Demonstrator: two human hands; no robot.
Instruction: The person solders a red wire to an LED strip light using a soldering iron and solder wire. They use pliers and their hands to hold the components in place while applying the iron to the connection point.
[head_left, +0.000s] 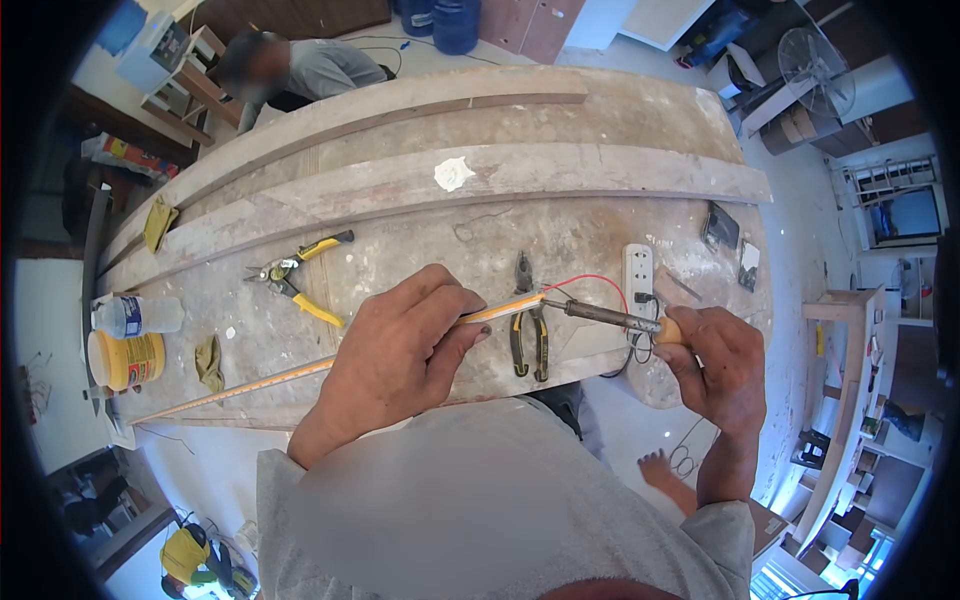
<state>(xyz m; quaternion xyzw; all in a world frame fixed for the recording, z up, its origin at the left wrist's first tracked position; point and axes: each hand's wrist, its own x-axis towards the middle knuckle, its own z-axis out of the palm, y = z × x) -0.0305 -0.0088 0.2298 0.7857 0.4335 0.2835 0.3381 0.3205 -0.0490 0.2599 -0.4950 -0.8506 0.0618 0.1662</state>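
My view is bright with even daylight, and shadows on the bench [560, 225] are soft. The fisheye lens bends the edges, and black vignetting fills the corners.

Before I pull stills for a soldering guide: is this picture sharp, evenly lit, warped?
Head view: left hand, strip, right hand and iron are sharp; head view, light is soft and even, no glare on the bench; head view, the fisheye bows the bench edges, and black vignette fills the corners.
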